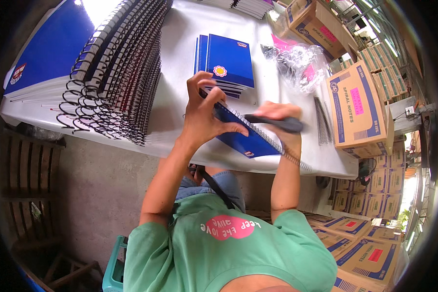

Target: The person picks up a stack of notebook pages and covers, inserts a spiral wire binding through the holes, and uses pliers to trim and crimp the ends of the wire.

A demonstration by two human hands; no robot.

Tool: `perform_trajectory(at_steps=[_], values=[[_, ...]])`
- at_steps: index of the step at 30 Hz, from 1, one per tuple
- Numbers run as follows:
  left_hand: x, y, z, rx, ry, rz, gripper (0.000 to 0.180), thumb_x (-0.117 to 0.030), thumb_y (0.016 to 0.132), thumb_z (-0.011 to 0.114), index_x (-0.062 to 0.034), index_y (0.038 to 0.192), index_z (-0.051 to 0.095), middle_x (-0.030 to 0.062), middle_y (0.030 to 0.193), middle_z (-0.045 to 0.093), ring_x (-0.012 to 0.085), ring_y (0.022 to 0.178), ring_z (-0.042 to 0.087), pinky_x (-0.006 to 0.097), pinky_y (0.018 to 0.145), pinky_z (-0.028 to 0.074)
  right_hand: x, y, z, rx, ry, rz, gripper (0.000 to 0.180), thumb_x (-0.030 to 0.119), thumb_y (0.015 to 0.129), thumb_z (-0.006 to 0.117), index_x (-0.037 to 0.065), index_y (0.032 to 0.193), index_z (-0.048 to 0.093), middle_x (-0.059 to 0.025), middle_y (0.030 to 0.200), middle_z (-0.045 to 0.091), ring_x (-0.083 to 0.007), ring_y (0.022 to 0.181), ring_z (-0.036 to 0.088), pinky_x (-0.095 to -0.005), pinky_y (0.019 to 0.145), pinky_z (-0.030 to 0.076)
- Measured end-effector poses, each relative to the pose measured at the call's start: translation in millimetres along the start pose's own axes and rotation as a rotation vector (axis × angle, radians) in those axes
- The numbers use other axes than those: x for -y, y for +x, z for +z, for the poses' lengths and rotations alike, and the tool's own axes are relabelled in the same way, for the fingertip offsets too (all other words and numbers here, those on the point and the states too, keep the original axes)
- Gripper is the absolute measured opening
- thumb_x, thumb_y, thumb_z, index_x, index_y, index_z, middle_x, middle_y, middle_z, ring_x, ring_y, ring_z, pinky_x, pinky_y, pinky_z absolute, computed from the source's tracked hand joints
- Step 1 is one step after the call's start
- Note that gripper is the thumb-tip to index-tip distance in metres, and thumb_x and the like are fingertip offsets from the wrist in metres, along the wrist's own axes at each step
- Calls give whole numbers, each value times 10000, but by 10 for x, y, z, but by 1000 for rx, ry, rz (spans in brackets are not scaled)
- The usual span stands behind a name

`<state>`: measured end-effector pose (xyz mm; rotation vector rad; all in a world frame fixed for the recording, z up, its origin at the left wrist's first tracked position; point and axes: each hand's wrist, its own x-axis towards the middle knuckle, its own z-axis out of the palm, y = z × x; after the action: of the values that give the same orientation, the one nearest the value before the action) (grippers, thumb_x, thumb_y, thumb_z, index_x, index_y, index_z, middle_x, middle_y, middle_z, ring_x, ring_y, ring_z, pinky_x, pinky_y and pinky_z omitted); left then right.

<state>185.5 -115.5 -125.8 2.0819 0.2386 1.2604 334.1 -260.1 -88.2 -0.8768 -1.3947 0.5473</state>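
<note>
My left hand [207,109] grips a blue notebook [248,144] near its bound edge, thumb on the cover and fingers curled at the top. A thin wire coil [292,158] runs along that edge and sticks out past the notebook's lower right end. Closed around a black-handled tool [284,123], my right hand [281,112] is blurred by motion. The tool's tip lies close to the coil, but its kind cannot be made out. Just beyond my left hand stands a stack of blue notebooks [231,56], the top one with a flower print.
A tall pile of spiral-bound notebooks [126,73] fills the table's left side. Loose wire coils [322,119] lie at the right beside a spiral-notebook carton [357,112]. Crumpled clear plastic [301,65] sits behind them. More cartons [370,253] are stacked on the floor at right.
</note>
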Motion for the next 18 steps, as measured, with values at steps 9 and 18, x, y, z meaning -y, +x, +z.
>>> perform_trajectory(at_steps=[9,18], values=[[137,-3,97,-74,-129,-118,985,-503,296,890,-64,990,347,126,1103,299,266,1037,405,373,843,457,-125,199,-121,-37,-653,512,335,-119,664,630,-2,973,682,-178,915,679,-176,879,645,-296,766,517],[192,14,102,52,-233,-165,1073,-514,272,886,-45,983,234,126,1026,301,274,1045,374,391,906,391,-99,339,90,-29,-1,179,350,-127,646,639,-38,983,664,-110,900,691,-129,831,638,-260,753,517]])
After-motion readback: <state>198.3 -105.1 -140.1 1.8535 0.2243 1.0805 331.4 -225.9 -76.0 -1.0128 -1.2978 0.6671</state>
